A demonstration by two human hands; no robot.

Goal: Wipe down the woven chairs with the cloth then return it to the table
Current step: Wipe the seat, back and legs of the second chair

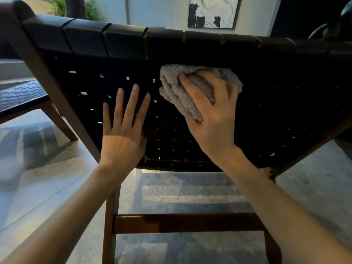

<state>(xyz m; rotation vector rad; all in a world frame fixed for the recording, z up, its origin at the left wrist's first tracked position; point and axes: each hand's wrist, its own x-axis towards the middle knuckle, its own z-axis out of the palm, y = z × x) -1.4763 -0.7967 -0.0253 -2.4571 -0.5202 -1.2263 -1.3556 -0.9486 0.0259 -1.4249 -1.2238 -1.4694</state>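
R hand (211, 115) gripping cloth (182, 96) near chair-back (285, 92) top edge, L hand (123, 130) flat

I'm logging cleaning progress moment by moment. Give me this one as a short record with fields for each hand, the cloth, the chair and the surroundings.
left hand: flat, fingers straight, pressed on the back of the woven chair
right hand: grips the bunched cloth against the upper part of the back
cloth: grey, fluffy, crumpled, just below the chair's top edge
woven chair: black straps, brown wooden frame
surroundings: second woven chair at far left; painting on the wall behind
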